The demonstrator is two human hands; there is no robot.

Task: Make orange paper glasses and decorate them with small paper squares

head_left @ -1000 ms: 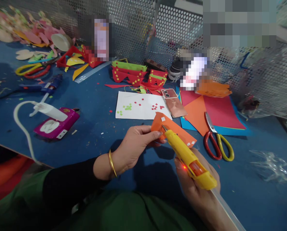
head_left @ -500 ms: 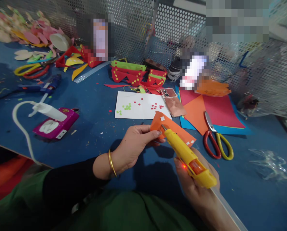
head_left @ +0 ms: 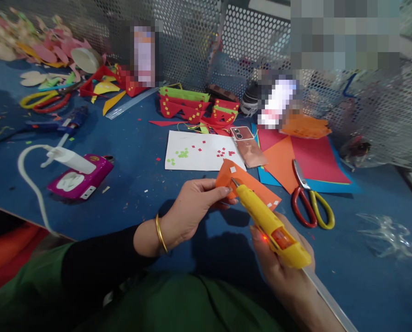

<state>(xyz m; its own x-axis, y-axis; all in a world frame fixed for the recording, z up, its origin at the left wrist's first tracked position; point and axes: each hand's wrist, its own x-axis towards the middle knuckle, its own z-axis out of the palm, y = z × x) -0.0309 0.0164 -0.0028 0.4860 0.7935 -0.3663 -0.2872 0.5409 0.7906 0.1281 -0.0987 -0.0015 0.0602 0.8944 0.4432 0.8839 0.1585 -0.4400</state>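
My left hand pinches the near edge of an orange paper piece that carries a few small white squares. My right hand grips a yellow glue gun with a clear glue stick out of its back; a small red light glows on its side. The gun's metal tip rests on the orange paper close to my left fingertips. Both hands hover just above the blue table.
A white sheet with tiny red and green squares and a phone lie beyond the hands. Red-and-yellow scissors rest on coloured paper sheets at right. A pink socket block and blue glue gun sit left. Perforated metal screen behind.
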